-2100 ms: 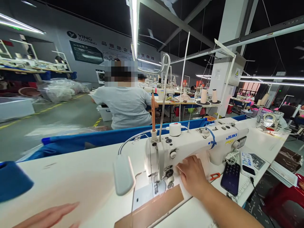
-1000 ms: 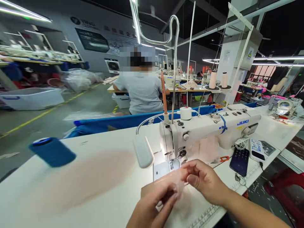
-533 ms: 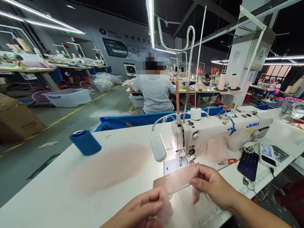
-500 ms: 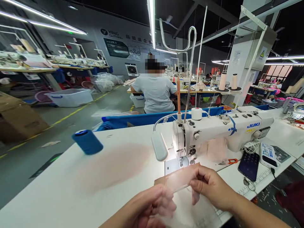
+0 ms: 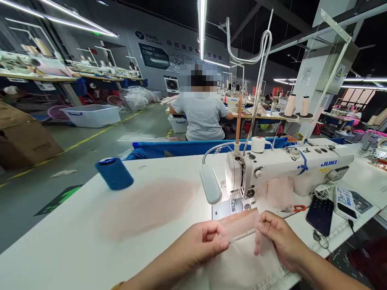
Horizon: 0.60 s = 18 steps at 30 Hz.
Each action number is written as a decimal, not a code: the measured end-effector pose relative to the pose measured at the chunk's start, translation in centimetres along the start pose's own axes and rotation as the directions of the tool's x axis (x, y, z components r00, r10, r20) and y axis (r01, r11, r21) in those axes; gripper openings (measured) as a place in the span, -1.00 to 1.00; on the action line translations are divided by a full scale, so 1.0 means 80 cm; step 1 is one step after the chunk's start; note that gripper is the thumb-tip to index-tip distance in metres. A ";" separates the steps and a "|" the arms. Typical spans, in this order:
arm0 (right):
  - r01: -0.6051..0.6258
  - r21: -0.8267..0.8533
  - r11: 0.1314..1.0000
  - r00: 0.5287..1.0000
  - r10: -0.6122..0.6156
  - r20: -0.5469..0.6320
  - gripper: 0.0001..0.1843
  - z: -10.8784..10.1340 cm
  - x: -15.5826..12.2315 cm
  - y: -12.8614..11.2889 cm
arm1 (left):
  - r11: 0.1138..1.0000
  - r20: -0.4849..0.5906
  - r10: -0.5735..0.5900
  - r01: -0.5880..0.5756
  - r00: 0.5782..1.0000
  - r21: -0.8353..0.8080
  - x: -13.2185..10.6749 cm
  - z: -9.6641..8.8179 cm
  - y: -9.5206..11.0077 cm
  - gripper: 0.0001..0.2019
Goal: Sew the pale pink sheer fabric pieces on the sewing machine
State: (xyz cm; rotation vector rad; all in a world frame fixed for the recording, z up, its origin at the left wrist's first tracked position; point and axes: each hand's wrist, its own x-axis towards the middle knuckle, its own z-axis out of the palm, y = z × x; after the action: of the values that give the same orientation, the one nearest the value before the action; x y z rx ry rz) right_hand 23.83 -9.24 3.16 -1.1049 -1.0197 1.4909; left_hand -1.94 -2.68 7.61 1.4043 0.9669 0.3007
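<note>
A strip of sheer pale pink fabric (image 5: 240, 227) is stretched between my hands, just in front of the sewing machine's needle area. My left hand (image 5: 208, 241) pinches its left end between thumb and fingers. At the right end, my right hand (image 5: 276, 237) grips the fabric, with one finger showing through the thin cloth. More of the cloth hangs down toward the table edge. Behind it stands the white sewing machine (image 5: 281, 169), its metal needle plate (image 5: 222, 211) lit by the lamp (image 5: 211, 184).
A blue thread cone (image 5: 114, 173) lies on the left of the white table (image 5: 75, 229). Orange-handled snips (image 5: 299, 208), a phone (image 5: 319, 214) and a white box-shaped device (image 5: 344, 201) lie to the right. A person (image 5: 201, 112) sits ahead, back turned.
My left hand was loose and blurred at the fabric's left end; now its fingers are closed on it. The strip is held straighter. The camera view has shifted slightly.
</note>
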 end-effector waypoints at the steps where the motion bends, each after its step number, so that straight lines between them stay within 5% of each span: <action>1: -0.009 -0.046 0.999 0.999 0.011 0.040 -0.28 -0.006 -0.001 -0.004 | 0.999 -0.011 0.005 -0.005 1.000 0.047 0.002 -0.001 0.002 -0.42; 3: 0.030 -0.228 0.973 0.986 0.009 0.167 -0.31 -0.016 -0.003 -0.022 | 0.992 -0.036 0.045 -0.041 0.998 0.117 0.006 0.001 0.009 -0.55; 7: 0.216 -0.584 0.782 0.941 -0.008 0.337 -0.39 -0.018 0.016 -0.064 | 0.988 0.026 0.093 -0.096 0.995 0.120 0.011 0.013 0.021 -0.67; 13: 0.141 -0.542 0.828 0.918 0.096 0.385 -0.57 0.010 0.073 -0.044 | 0.981 -0.014 0.142 -0.139 0.990 0.133 0.015 0.021 0.016 -0.62; 18: 0.155 -0.476 0.865 0.948 0.005 0.318 -0.74 0.013 0.072 -0.025 | 0.973 -0.123 0.111 -0.082 0.986 0.217 0.013 0.012 0.002 -0.63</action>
State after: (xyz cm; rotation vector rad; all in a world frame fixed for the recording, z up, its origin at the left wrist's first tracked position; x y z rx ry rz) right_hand 22.68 -3.27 4.49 -1.1807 -1.7227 1.3975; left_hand -0.53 -2.57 7.25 1.6458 1.0670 0.3779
